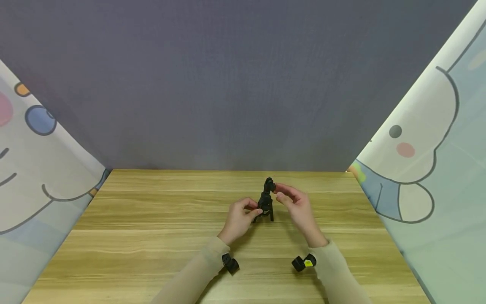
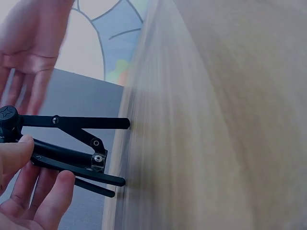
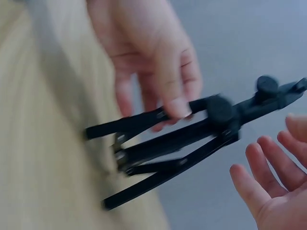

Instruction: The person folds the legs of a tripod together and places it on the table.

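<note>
A small black tripod (image 1: 266,202) stands upright over the wooden table, its short legs spread. My left hand (image 1: 238,219) grips it by the upper part of a leg, the thumb on the near side. In the right wrist view a large round knob (image 3: 220,112) sits where the legs meet, with a smaller knob (image 3: 267,89) higher on the stem. My right hand (image 1: 299,210) is beside the tripod's top, fingers loosely bent and apart, holding nothing. Seen from the left wrist, the leg tips (image 2: 123,123) reach close to the tabletop.
The wooden table (image 1: 159,236) runs back to a grey wall panel (image 1: 228,84). Cartoon-printed sheets (image 1: 425,126) flank both sides. A small black camera (image 1: 230,264) is strapped to the left wrist, another camera (image 1: 298,264) to the right.
</note>
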`<state>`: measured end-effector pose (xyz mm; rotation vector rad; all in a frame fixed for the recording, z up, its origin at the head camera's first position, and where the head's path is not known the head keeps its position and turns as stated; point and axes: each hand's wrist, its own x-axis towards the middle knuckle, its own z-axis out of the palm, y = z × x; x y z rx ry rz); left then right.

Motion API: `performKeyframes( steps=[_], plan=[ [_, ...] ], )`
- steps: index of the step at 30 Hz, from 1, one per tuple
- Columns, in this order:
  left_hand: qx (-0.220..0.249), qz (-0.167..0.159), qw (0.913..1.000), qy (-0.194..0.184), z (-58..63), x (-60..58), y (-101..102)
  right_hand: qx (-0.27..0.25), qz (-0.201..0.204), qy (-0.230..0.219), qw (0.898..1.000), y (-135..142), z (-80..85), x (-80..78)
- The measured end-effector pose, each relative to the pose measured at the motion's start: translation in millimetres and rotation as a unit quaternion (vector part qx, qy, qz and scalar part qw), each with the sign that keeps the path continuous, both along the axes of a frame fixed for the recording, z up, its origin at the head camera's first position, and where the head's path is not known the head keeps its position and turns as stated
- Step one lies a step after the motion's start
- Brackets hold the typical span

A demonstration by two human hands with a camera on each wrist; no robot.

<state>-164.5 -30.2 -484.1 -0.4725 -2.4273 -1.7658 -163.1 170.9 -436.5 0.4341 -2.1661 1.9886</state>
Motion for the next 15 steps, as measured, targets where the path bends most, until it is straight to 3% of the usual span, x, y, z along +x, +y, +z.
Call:
performKeyframes(
  steps=[7,11,15],
  plan=[
    [-0.01,0.005,0.9999,-0.007,1.0,0.4,0,0.071,-0.014,-0.044,0.996,2,-23.8,1.8],
    [-0.009,0.001,1.0,-0.005,-0.1,-0.5,0,0.127,-0.012,-0.068,0.989,-2,-19.5,10.9],
    [-0.007,-0.001,1.0,-0.002,-1.6,-1.1,0,0.157,0.001,-0.06,0.986,-6,-16.3,17.7]
  ],
)
